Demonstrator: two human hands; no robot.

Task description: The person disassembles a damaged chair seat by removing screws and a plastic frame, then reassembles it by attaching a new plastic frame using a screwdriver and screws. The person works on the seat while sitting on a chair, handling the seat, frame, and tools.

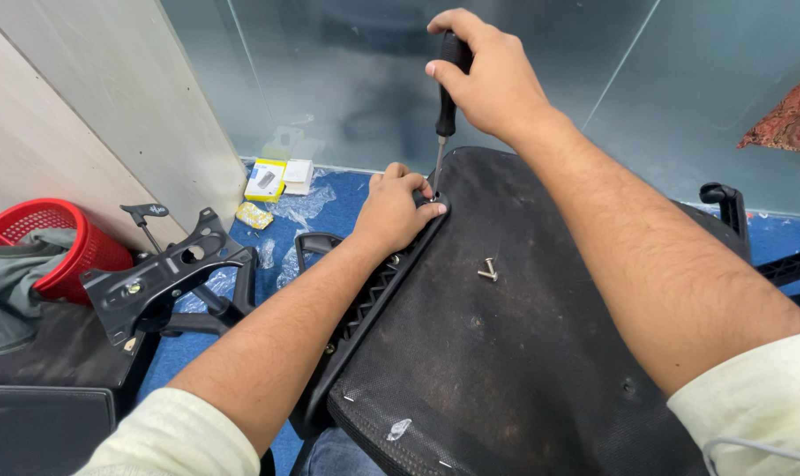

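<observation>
My right hand is closed around the black handle of a screwdriver, held upright with its tip at the far left edge of an upturned black chair seat. At that same edge my left hand grips the seat, its fingertips beside the screwdriver tip. Two loose metal screws lie on the seat's fabric underside, a little to the right of my left wrist.
A black metal chair mechanism plate lies on the blue floor at left. A red basket holds grey cloth. Small boxes and clear plastic wrap sit near the glass wall. A black armrest rises at right.
</observation>
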